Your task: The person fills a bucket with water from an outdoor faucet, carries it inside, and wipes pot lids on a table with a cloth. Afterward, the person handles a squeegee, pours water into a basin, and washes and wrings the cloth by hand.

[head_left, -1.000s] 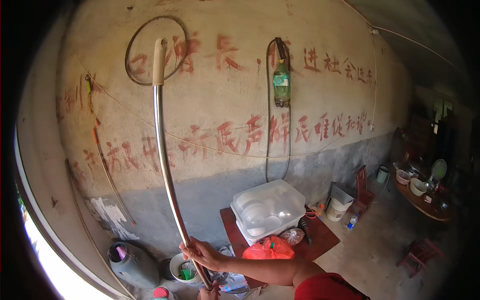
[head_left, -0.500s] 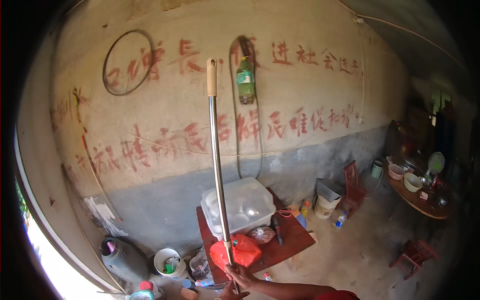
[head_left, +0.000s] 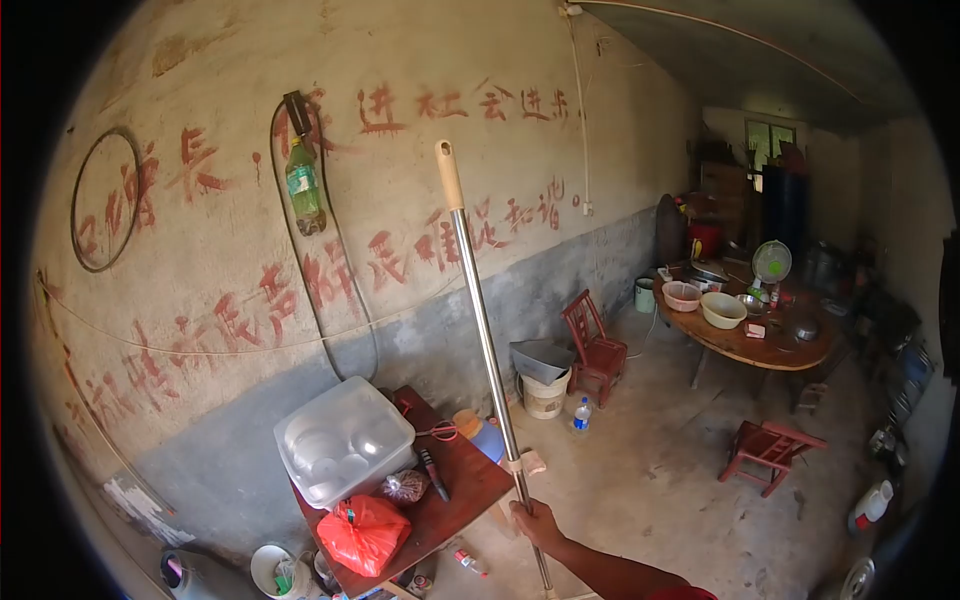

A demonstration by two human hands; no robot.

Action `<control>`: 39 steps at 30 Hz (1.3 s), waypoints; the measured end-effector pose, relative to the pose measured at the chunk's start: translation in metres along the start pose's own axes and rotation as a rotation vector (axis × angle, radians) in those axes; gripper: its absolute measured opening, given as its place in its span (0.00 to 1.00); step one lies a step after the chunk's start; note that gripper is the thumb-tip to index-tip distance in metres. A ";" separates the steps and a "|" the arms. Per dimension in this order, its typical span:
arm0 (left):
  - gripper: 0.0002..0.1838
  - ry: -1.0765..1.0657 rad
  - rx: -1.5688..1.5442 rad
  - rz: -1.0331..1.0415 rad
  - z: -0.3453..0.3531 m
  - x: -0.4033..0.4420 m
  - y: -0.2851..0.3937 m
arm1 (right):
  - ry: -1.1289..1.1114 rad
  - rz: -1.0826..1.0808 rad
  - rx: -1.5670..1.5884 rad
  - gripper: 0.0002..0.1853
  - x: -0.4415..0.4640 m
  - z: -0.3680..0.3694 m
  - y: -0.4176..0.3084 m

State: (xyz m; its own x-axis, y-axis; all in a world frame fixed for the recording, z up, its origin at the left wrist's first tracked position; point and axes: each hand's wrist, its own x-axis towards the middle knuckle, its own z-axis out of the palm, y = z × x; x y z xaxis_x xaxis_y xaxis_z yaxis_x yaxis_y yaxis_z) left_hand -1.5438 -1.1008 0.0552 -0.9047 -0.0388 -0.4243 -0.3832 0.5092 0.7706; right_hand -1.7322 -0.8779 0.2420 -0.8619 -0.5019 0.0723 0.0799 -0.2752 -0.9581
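A long metal pole [head_left: 482, 320] with a pale tan handle end [head_left: 449, 175] stands nearly upright, leaning a little to the left at its top. My right hand [head_left: 537, 525] grips it low down, fingers wrapped round the shaft just below a collar. My left hand is out of the frame. Left of the pole, a dark red table [head_left: 455, 500] carries a clear lidded plastic box [head_left: 345, 440], a red plastic bag [head_left: 363, 535], a small bag of contents I cannot make out and a dark-handled tool [head_left: 435, 475].
Behind the pole are a white bucket [head_left: 545, 397], a red chair [head_left: 596, 352] and a water bottle [head_left: 582, 414]. At the right, a round table [head_left: 735, 342] holds bowls, and a low red stool [head_left: 768, 452] rests on the floor. A green bottle [head_left: 304, 190] hangs on the wall.
The view has turned to the right, showing more of the round table. The pole and my right hand now appear farther right in the picture. My left hand has left the view.
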 end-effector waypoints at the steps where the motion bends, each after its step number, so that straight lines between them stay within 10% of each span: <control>1: 0.37 -0.018 0.014 0.015 0.000 0.007 0.004 | 0.080 -0.004 -0.124 0.17 -0.002 -0.009 0.001; 39: 0.25 -1.429 0.896 0.919 0.326 0.167 0.259 | 0.731 0.454 -0.448 0.26 -0.205 -0.180 0.063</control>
State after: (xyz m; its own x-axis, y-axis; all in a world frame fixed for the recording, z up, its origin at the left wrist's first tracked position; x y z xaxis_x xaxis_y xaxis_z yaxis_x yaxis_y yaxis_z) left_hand -1.7335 -0.6956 0.0289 0.2384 0.8522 -0.4658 0.6674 0.2047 0.7160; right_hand -1.6404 -0.6443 0.1168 -0.9066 0.1922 -0.3758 0.4141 0.2329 -0.8799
